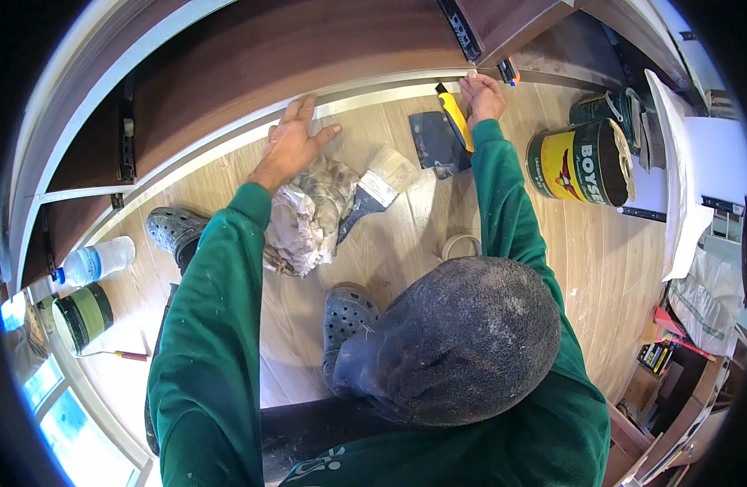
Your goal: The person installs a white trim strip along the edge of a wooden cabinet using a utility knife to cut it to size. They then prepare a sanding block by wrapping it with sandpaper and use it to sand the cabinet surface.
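The pale strip edging the brown cabinet looks mostly in place; I can't tell what remains. My 2 hands are apart: left hand spread against it, right hand at it, grip unclear. A paintbrush lies on the floor.

Seeing a clear bottle with a blue cap on the floor at left, and near it a green can beside a thin tool. Spotting a pale ring on the floor near the middle. Finding a yellow-labelled paint can at right, a white sack farther out. Noticing a bright window at lower left.
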A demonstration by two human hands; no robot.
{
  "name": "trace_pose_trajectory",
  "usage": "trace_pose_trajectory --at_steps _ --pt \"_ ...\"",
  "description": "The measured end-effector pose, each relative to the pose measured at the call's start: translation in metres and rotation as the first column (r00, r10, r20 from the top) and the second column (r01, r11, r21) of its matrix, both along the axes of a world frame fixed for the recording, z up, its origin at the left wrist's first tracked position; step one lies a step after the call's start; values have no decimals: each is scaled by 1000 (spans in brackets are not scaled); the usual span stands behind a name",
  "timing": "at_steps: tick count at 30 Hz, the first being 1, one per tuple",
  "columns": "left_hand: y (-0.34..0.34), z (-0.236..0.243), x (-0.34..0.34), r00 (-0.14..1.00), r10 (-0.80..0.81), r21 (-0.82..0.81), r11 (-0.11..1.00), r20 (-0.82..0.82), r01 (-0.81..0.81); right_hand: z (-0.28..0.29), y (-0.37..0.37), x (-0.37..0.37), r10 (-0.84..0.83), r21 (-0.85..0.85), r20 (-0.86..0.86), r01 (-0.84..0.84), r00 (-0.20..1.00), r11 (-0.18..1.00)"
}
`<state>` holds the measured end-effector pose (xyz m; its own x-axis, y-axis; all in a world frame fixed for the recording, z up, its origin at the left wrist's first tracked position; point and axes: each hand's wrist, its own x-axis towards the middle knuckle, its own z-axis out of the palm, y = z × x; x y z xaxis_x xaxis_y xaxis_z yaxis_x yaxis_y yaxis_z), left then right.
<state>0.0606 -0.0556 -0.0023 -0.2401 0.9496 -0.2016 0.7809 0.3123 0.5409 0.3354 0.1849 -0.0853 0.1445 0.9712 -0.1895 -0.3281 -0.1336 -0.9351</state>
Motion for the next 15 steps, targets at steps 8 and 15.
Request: trace_pose_trajectory --at_steps 8,15 --pt "0 -3 -2 1000 -13 11 1000 13 13 -1 1 0 -4 -4 14 4 1000 1000" --pt "0 -1 -1 1000 -9 1 1000 -8 9 -2 3 1 3 -3 13 -3 1000 1000"
